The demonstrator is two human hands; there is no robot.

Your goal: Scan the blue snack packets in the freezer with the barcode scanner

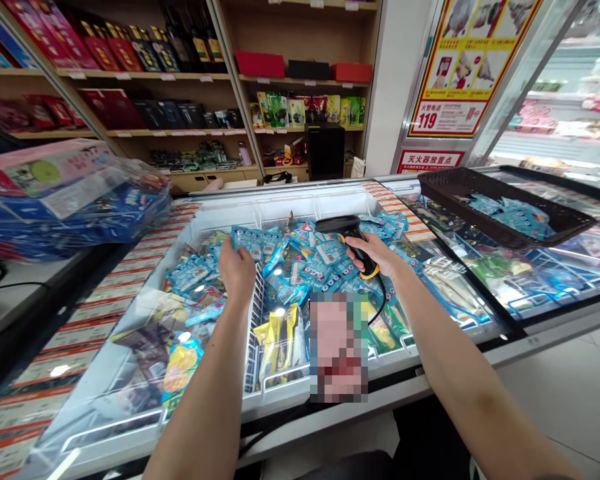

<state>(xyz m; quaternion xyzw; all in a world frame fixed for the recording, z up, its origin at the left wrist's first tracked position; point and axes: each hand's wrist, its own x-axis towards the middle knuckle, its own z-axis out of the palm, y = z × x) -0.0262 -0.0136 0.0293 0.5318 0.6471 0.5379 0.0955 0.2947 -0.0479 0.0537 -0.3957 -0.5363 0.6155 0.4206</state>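
Observation:
My left hand [239, 272] grips the edge of a blue ice cream packet [258, 240] that has a printed barcode. In my right hand [377, 253] is a black and yellow barcode scanner [338, 225], its head pointing left over a heap of similar blue packets [325, 270]. The fingers close round its handle, and a black cord [384, 300] hangs from the base. Both hands are above the chest freezer [220, 217]. Yellow packets [283, 337] stand in a wire basket [253, 333] nearer to me.
A brown basket [473, 230] with a few blue packets rests on the freezer's right part. Wrapped boxes [65, 193] are stacked at the left. Price labels [95, 300] line the freezer's left side. Shelves with bottles [155, 50] stand behind. A blurred patch covers the front middle.

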